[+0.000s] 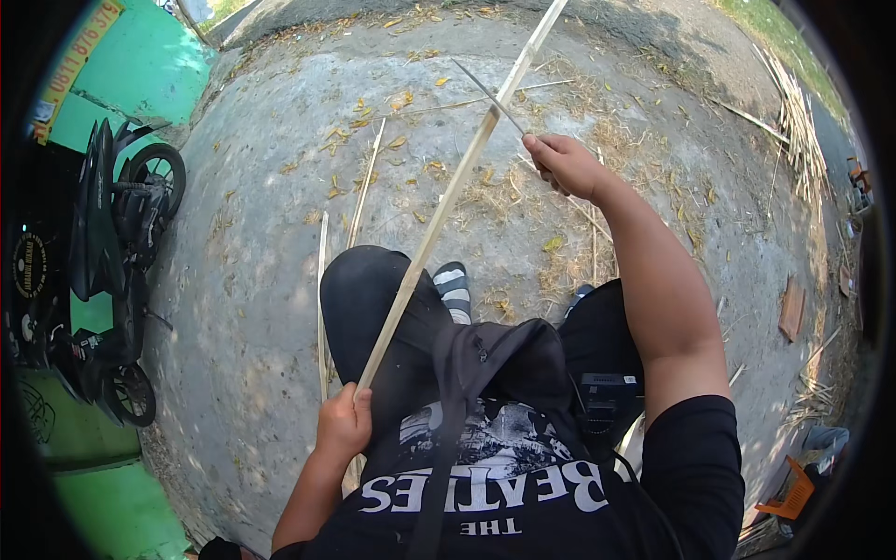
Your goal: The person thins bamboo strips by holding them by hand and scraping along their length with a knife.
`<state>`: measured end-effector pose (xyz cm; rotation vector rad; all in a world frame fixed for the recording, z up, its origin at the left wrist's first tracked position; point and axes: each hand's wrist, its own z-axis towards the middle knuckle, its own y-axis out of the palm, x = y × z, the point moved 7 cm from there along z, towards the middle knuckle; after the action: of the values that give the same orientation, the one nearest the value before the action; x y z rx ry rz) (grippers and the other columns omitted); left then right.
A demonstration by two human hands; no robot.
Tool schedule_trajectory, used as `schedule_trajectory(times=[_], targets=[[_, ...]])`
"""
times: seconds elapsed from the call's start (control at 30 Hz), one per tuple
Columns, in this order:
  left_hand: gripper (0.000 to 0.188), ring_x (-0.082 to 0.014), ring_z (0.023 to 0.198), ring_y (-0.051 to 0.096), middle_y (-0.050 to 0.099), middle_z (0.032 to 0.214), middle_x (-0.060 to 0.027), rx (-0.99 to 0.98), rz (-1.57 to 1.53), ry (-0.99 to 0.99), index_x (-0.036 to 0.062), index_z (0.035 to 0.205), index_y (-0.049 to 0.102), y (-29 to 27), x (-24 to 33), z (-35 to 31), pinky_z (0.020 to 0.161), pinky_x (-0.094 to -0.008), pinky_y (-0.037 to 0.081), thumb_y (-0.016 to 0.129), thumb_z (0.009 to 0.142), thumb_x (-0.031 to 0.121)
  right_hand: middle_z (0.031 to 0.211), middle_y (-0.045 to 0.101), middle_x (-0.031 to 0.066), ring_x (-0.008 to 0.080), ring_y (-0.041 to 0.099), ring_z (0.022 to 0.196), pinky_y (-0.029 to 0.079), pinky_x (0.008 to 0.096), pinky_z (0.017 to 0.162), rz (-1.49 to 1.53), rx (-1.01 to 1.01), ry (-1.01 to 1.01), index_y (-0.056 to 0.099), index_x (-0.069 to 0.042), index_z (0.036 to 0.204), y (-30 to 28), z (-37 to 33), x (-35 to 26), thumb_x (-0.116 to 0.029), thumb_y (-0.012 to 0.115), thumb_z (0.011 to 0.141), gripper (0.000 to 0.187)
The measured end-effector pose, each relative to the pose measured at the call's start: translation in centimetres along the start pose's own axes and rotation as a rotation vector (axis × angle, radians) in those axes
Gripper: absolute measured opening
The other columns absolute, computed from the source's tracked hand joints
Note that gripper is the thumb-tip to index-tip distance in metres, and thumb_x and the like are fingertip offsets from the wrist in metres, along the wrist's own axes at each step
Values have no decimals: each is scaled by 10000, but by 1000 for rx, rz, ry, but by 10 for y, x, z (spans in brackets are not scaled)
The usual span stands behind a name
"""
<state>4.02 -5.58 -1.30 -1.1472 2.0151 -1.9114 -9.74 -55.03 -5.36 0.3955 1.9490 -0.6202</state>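
Pale wooden strip [420,249], head view: long, slanted across the front of the left thigh [362,303], its lower end gripped in the left hand [344,422]. Knife [473,78]: thin-bladed, clasped by the handle in the right hand [566,167], set crosswise at the strip's upper part; depth of contact cannot be told. Loose strips [368,179] and yellow leaves [401,100] are scattered on grey ground [247,280].
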Motion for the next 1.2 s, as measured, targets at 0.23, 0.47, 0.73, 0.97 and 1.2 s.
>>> schedule_trajectory(times=[0.23, 0.47, 0.73, 0.97, 1.2], targets=[[427, -332, 577, 629, 596, 636, -160, -149, -333, 27, 11, 818, 606, -6, -8, 1, 557, -399, 473, 508, 1081, 332, 730, 570, -16, 54, 483, 519, 407, 216, 484, 445, 204, -234, 582, -92, 962, 0, -14, -33, -468, 658, 1006, 386], [405, -241, 551, 615, 580, 589, -91, -190, -423, -60, 5, 821, 613, 3, -27, -17, 554, -352, 472, 507, 1082, 296, 707, 561, -14, 69, 519, 535, 428, 236, 472, 512, 284, -371, 559, -81, 906, -3, -9, -40, -289, 844, 880, 353], [354, -195, 718, 642, 638, 865, -116, 206, -147, 45, -3, 958, 630, -54, -5, -4, 602, -320, 512, 653, 1007, 347, 668, 566, -10, 78, 529, 536, 410, 255, 469, 506, 228, -455, 571, -86, 858, 4, -22, -65, -208, 889, 824, 342], [395, -163, 978, 611, 559, 1212, -105, 213, -680, 282, 11, 1250, 526, -50, 66, 76, 847, -295, 525, 725, 973, 211, 678, 545, -28, 69, 521, 560, 416, 237, 491, 448, 94, -454, 502, -123, 771, 33, -38, -82, -243, 900, 824, 419], [631, -168, 916, 643, 597, 1135, -112, -757, -1205, 8, 25, 1455, 376, 9, 159, 151, 788, -295, 565, 654, 1017, 385, 678, 536, -41, 65, 518, 588, 401, 252, 503, 351, 14, -506, 489, -116, 756, 51, -44, -87, -196, 885, 840, 413]])
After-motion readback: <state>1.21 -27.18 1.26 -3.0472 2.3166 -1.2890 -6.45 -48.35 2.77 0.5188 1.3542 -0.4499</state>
